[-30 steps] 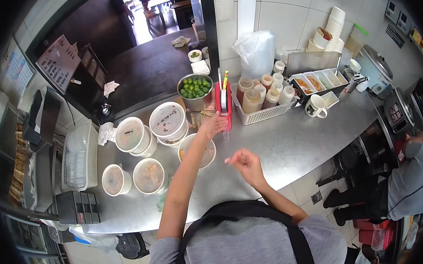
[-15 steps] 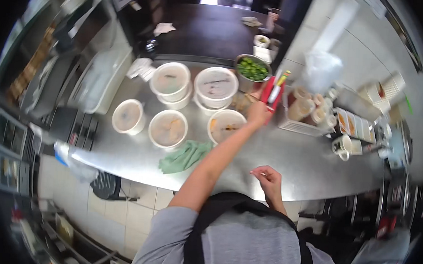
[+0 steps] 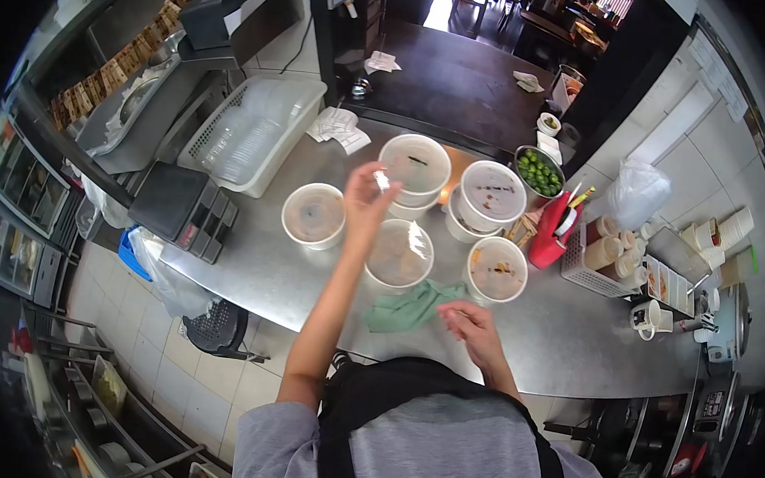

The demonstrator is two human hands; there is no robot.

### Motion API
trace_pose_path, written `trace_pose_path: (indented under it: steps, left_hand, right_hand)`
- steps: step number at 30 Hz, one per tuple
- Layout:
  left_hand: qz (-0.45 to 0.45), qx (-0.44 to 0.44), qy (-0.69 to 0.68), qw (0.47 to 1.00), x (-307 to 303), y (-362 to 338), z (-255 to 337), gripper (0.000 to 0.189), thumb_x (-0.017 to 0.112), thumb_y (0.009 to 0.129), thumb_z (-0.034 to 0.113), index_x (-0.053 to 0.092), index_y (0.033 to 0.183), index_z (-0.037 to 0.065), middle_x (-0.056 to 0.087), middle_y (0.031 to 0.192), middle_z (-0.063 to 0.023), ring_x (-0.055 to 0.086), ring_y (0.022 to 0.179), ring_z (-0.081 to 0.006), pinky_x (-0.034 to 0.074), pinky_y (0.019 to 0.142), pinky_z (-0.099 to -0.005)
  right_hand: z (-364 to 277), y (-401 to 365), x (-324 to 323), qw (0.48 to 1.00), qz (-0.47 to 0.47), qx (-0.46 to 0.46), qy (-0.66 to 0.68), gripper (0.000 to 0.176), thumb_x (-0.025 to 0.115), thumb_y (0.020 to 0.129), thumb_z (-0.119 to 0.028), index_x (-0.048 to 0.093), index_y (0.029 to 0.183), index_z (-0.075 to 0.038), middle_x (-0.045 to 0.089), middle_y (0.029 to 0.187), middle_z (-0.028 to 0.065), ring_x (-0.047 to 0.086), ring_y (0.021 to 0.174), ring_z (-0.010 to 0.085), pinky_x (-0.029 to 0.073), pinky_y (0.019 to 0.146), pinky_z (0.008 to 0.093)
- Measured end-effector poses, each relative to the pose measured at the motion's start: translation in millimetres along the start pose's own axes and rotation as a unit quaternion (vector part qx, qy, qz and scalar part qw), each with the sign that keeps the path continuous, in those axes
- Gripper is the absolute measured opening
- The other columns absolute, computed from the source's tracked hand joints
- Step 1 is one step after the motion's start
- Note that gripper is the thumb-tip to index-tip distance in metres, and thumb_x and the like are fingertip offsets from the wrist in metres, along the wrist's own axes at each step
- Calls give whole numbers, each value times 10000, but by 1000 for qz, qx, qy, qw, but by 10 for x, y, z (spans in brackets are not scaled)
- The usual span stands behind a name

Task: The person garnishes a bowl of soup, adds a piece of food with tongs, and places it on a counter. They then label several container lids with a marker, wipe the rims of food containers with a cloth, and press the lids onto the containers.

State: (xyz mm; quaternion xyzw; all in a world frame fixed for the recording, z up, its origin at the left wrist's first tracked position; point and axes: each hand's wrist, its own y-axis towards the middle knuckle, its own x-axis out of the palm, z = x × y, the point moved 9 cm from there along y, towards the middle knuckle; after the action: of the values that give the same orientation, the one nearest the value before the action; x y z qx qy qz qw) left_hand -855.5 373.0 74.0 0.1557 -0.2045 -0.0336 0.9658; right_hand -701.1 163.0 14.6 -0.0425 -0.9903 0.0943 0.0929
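Note:
My left hand (image 3: pixel 368 196) is raised over the lidded tubs, its fingers curled around a small shiny white piece (image 3: pixel 381 180) whose kind I cannot make out. Just behind it stands a stack of round white tubs (image 3: pixel 415 164) with clear lids, the top lid bearing a dark mark. Below the hand is another lidded tub (image 3: pixel 399 256), with a bright glare on its lid. My right hand (image 3: pixel 475 332) is close to the table's front edge, fingers bent and pinched together; what they hold, if anything, is hidden. Beside those fingertips lies a crumpled green cloth (image 3: pixel 413 307).
More lidded tubs (image 3: pixel 314 215) stand on the steel table (image 3: pixel 586 348). To the right are a red holder (image 3: pixel 551 232) with pens, a bowl of green limes (image 3: pixel 540 171) and a white basket of bottles (image 3: pixel 604 261). A white crate (image 3: pixel 257 135) holds clear plastic lids.
My left hand has come away from the red holder and swung left over the tubs. The view has turned, and my right hand now appears beside the green cloth.

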Motion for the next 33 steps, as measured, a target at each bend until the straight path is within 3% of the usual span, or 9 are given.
trace_pose_path:
  steps: [5, 10, 14, 19, 24, 26, 29, 32, 33]
  left_hand:
    - [20, -36, 62, 997, -1147, 626, 65, 322, 688, 721, 17, 548, 1006, 71, 560, 800, 26, 525, 694, -41, 418, 579, -182]
    - [-72, -38, 86, 993, -1584, 1142, -280, 294, 679, 703, -39, 550, 950, 56, 535, 674, 47, 509, 610, -26, 408, 549, -164]
    - [-142, -69, 89, 984, -1778, 1336, -824, 311, 687, 688, -53, 549, 949, 47, 572, 705, 19, 540, 624, -43, 454, 582, -182]
    - [-174, -305, 4, 936, -2098, 992, -1672, 239, 654, 758, 20, 546, 970, 50, 592, 760, -24, 569, 683, -100, 493, 644, -236]
    - [-204, -295, 130, 924, -2298, 787, -1744, 146, 562, 861, 148, 533, 976, 64, 569, 864, -15, 526, 789, -107, 467, 712, -266]
    - [-164, -231, 144, 948, -2544, 753, -1944, 203, 576, 846, 122, 483, 1018, 67, 526, 901, -17, 500, 813, -112, 445, 760, -260]
    - [-113, -227, 35, 967, -2502, 698, -1764, 173, 558, 842, 91, 505, 1004, 69, 505, 865, -23, 511, 712, -117, 471, 677, -259]
    - [-146, -179, 142, 963, -2599, 784, -1875, 177, 506, 890, 166, 560, 987, 29, 558, 923, -63, 557, 753, -133, 487, 673, -265]
    - [-139, -213, 117, 960, -2569, 713, -1832, 237, 475, 904, 215, 569, 992, 15, 568, 950, -77, 566, 785, -140, 489, 686, -270]
  right_hand:
    - [343, 599, 1094, 990, -87, 24, 105, 218, 507, 885, -132, 594, 1039, -5, 581, 830, 10, 383, 544, 35, 390, 583, 211]
    - [757, 1057, 1598, 988, -17, 18, 153, 215, 508, 890, -144, 593, 1040, -16, 576, 878, 7, 384, 519, 40, 409, 591, 220]
    - [1215, 1316, 1608, 982, 84, 27, 165, 193, 513, 889, -148, 596, 1008, -21, 568, 845, 3, 403, 517, 42, 400, 552, 205]
    - [1432, 1753, 1617, 990, 88, 3, 111, 139, 502, 891, -145, 586, 891, -33, 569, 803, 15, 422, 522, 57, 382, 512, 203]
    - [1281, 1784, 1619, 998, 65, -12, 25, 164, 473, 903, -141, 518, 770, -56, 542, 711, 13, 464, 542, 72, 373, 488, 211]
    - [1347, 1783, 1605, 998, 41, 9, 38, 171, 488, 899, -163, 526, 773, -54, 494, 672, 15, 493, 555, 79, 398, 480, 220]
    - [1373, 1841, 1525, 998, 52, 0, -23, 164, 502, 889, -165, 559, 801, -38, 486, 703, 32, 507, 581, 84, 417, 490, 227]
    - [1398, 1785, 1510, 995, 36, -5, -98, 147, 518, 874, -157, 593, 835, -37, 492, 730, 38, 514, 608, 94, 424, 526, 232]
    - [1381, 1769, 1500, 991, 10, -22, -130, 140, 524, 867, -155, 604, 847, -42, 504, 745, 36, 518, 629, 97, 426, 542, 234]
